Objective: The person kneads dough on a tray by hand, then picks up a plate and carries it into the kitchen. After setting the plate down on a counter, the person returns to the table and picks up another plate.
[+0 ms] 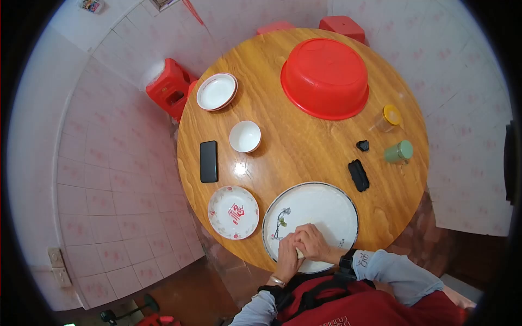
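Both hands are together over the near part of a large white plate (326, 204) with a dark rim and a painted plant. My left hand (288, 254) has its fingers closed around a pale lump of dough (299, 253). Against it from the right presses my right hand (312, 243), its fingers curled over the same lump. Only a small bit of the dough shows between the hands; the rest is hidden.
Left of the plate are a flowered dish (234, 213), a black phone (208, 162), a white bowl (245, 136) and stacked plates (217, 91). An upturned red basin (326, 76) lies at the back. On the right stand a yellow-lidded jar (390, 116), a green-lidded jar (399, 152) and a black object (359, 175).
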